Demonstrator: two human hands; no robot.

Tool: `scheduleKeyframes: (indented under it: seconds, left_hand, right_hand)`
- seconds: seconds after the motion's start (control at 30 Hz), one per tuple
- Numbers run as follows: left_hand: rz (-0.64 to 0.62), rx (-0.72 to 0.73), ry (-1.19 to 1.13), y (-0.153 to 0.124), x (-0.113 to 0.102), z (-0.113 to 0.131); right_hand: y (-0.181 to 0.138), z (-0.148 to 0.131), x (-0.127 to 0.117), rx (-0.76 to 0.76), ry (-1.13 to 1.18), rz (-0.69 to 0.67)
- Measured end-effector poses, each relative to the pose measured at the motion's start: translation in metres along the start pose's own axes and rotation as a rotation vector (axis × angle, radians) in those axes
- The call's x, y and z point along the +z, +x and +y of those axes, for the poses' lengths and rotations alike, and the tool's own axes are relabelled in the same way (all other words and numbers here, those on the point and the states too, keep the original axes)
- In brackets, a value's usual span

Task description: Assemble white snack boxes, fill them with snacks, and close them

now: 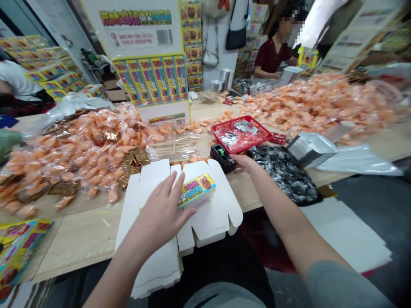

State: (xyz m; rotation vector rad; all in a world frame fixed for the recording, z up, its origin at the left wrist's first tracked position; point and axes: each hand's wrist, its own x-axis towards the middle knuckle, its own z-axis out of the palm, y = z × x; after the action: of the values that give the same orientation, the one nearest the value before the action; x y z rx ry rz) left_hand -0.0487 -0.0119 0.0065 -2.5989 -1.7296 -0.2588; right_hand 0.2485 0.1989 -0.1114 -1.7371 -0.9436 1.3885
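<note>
My left hand [165,209] rests with fingers stretched out and thumb apart over a small printed yellow and blue box [199,188]. That box lies on a stack of flat white cartons [147,265] at the table's front edge. Over to the right, my right hand [243,163] reaches to the end of a black tape dispenser [221,158] with a green roll. Its fingers look closed there and are partly hidden, so what they pinch cannot be made out. Just behind stands a red plastic basket [220,130] holding small silvery packets.
Heaps of wrapped orange pieces [102,141] lie left, with more [321,102] at back right. Thin wooden sticks [175,145] lie midway. A display carton [138,32] stands behind. Right are a black plastic bag [285,175] and a silvery box [311,149]. A person [272,55] sits opposite.
</note>
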Motion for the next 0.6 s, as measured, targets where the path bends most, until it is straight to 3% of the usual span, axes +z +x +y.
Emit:
scheduleKeyframes:
  seconds: [0.1,0.2,0.37,0.6]
  left_hand:
    - [0.080,0.010,0.115,-0.013,0.002,-0.012]
    - [0.085,0.093,0.183,-0.019,0.008,-0.010]
    - [0.038,0.106,0.176,-0.007,0.007,-0.002]
    - [0.045,0.054,0.300,0.001,0.017,0.000]
  right_hand:
    - [-0.003,-0.007,-0.006,0.037,0.117,-0.063]
    - [-0.015,0.005,-0.007,-0.006,0.277,-0.079]
    - [-0.030,0.036,-0.009,-0.025,0.445,0.000]
    - [-0.023,0.056,-0.003,-0.086,0.489,0.098]
